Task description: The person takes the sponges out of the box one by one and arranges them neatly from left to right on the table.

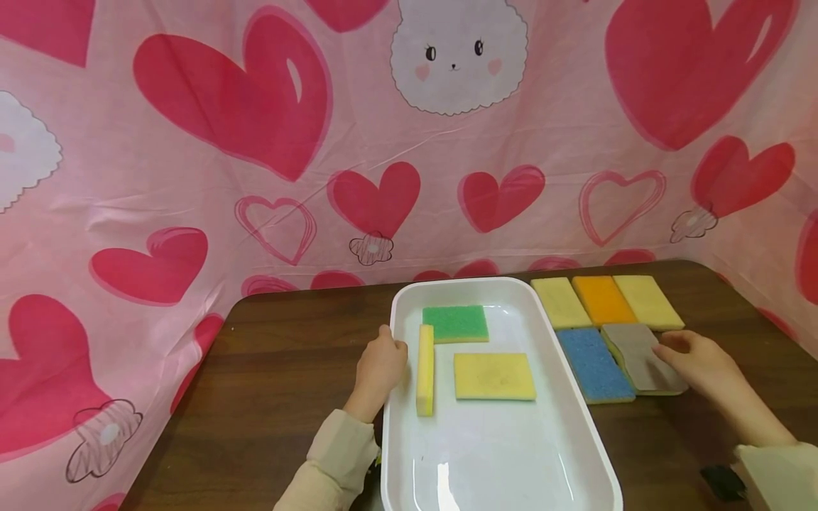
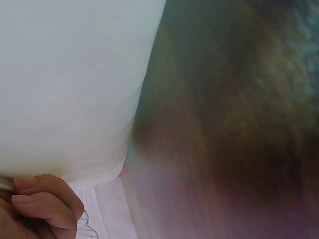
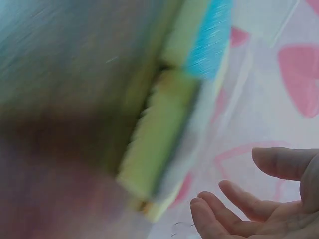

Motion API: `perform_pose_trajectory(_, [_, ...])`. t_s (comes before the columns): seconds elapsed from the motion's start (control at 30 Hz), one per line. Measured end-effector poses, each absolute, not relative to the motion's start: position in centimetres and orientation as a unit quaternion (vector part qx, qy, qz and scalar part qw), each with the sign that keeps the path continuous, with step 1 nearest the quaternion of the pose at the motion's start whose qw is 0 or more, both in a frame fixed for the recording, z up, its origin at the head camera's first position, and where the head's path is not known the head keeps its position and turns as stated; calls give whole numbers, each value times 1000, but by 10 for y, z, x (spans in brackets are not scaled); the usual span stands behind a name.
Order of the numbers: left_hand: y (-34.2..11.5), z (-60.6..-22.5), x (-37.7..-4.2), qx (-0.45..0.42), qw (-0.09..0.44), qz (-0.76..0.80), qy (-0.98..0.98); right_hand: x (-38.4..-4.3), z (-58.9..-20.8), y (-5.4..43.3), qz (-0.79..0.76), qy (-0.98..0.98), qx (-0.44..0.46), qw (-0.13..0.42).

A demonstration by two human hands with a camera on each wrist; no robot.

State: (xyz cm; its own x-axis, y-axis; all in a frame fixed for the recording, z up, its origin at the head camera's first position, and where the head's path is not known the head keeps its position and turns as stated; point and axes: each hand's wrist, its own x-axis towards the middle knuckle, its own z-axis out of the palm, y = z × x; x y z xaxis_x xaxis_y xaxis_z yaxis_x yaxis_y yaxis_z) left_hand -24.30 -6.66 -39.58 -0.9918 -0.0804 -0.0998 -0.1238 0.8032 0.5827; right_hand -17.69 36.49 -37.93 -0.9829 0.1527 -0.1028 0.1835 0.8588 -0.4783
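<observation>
Left of the frame's centre the left hand pinches the rim of the white tray, presumably steadying it, while at right the right hand, loosely spread and seemingly empty, nears the grey sponge flat on the desk.

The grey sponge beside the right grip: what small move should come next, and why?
Probably the right grip should close on the grey sponge: its fingers hold nothing in the right wrist view and are near the sponge's edge in the head view. The left grip holds the white tray.
</observation>
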Motion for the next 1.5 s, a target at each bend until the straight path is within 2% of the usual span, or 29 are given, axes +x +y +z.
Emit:
perform_pose_trajectory(0.23, [-67, -397, -243, -60, 45, 313, 947, -178, -354, 327, -260, 964, 58, 3])
perform_pose_trajectory(0.7, [-68, -397, -243, -51, 41, 312, 948, -176, -319, 238, -335, 942, -18, 14])
perform_pose_trajectory(0.9, [-68, -396, -243, -50, 37, 310, 949, -183, -318, 209, -345, 937, -44, 11])
perform_pose_trajectory(1.03, [-68, -396, -243, -51, 38, 309, 949, -187, -321, 195, -350, 935, -50, 29])
perform_pose_trajectory(1.5, [-67, -397, -244, -57, 38, 310, 948, -194, -323, 167, -344, 936, -52, 48])
